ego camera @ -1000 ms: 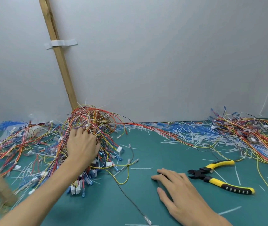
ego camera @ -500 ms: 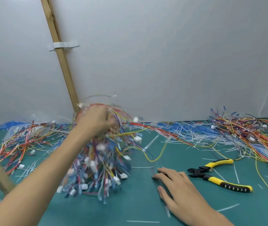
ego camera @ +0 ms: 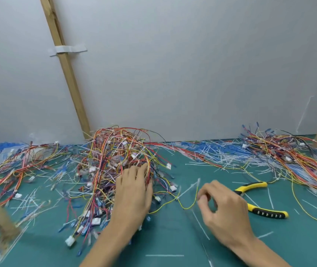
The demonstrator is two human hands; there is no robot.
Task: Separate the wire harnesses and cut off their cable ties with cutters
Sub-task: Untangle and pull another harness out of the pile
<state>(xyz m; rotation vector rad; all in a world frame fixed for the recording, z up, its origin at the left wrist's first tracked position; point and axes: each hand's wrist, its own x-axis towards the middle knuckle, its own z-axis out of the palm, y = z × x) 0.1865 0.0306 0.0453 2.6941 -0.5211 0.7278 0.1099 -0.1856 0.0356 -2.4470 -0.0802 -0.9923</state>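
A green mat runs up to a grey wall, littered with cut ties along its far edge. The left hand lies flat, fingers spread, on the near right side of the big wire pile at centre. Just to its right the right hand curls with thumb and forefinger pinched at a loose yellow wire; the cutters rest on the mat right behind it, partly hidden.
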